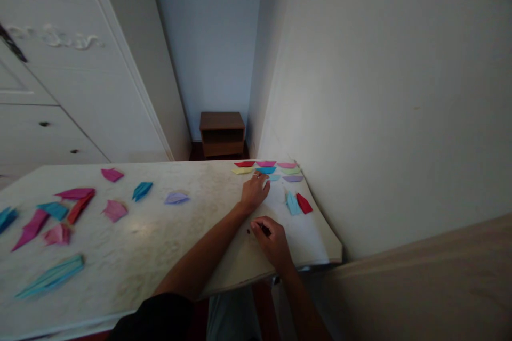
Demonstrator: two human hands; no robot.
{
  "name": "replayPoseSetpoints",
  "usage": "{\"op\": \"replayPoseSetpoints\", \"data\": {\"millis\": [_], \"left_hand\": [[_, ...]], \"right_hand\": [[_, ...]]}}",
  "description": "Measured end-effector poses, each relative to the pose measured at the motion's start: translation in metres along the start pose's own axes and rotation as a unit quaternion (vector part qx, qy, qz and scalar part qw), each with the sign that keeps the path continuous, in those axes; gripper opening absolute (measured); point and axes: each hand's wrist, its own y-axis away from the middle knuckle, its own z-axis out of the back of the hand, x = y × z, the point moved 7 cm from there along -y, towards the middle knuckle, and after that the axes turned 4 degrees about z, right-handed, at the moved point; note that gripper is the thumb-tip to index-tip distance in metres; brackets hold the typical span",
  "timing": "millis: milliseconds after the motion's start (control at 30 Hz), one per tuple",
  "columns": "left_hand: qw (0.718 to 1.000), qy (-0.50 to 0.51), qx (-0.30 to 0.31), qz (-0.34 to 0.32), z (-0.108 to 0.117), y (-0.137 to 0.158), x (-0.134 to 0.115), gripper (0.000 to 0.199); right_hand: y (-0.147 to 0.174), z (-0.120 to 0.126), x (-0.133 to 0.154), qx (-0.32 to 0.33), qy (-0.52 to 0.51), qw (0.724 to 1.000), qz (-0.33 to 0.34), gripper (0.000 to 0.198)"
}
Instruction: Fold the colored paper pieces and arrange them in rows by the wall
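Note:
My left hand (254, 192) reaches across to the rows of folded paper boats at the table's far right corner. Its fingers are stretched out beside a blue paper boat (266, 170) and a light blue paper boat (274, 177); whether they press on either is hard to see. Closer to me, my right hand (272, 240) is curled closed just over the tabletop, with something small and dark showing inside the fingers. A tiny dark bit (248, 231) lies beside its fingertips. Right of the hands rest a pale blue folded paper (293, 203) and a red folded paper (304, 203).
Several folded papers, such as a pink one (115, 210) and a long turquoise one (52, 276), lie scattered over the left of the white table (160, 256). A wall (380, 117) borders the right side. White cabinets (80, 85) and a brown nightstand (222, 120) stand beyond.

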Motion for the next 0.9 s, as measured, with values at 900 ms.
{"op": "replayPoseSetpoints", "data": {"millis": [900], "left_hand": [[0.987,0.137,-0.04,0.08,0.157,0.213,0.162,0.02]], "right_hand": [[-0.008,-0.003,-0.004,0.022,0.079,0.996,-0.04,0.045]]}}
